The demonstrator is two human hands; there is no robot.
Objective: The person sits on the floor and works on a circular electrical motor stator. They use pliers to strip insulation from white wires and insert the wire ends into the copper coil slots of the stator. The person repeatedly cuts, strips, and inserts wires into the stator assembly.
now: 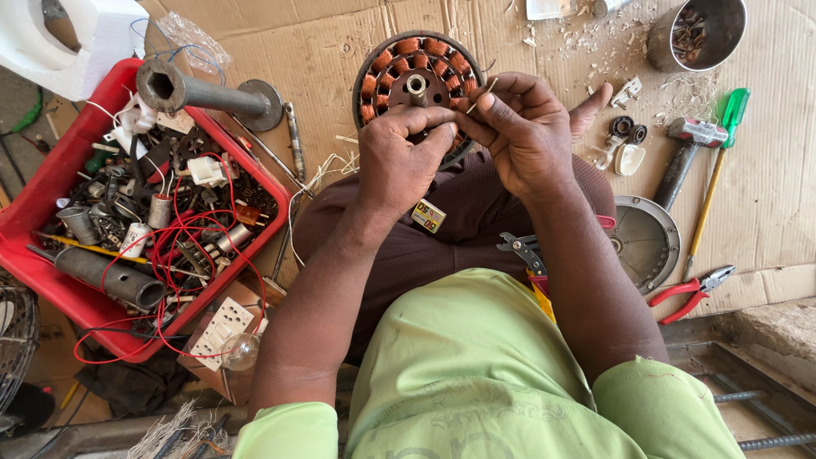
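Note:
A round motor stator (408, 64) with copper windings and a centre shaft stands on the cardboard in front of my knees. My left hand (399, 157) grips its near rim, thumb pressed on the windings. My right hand (518, 127) is beside it, fingers pinched on a thin pale sliver (484, 92) at the stator's right edge. Both hands touch each other over the lower part of the stator, which they hide.
A red tray (47, 191) of wires, capacitors and metal parts lies left, with a steel pipe (204, 95) across its top. On the right lie a hammer (684, 157), green screwdriver (722, 140), red pliers (693, 293), round metal cover (646, 242) and a tin (697, 34).

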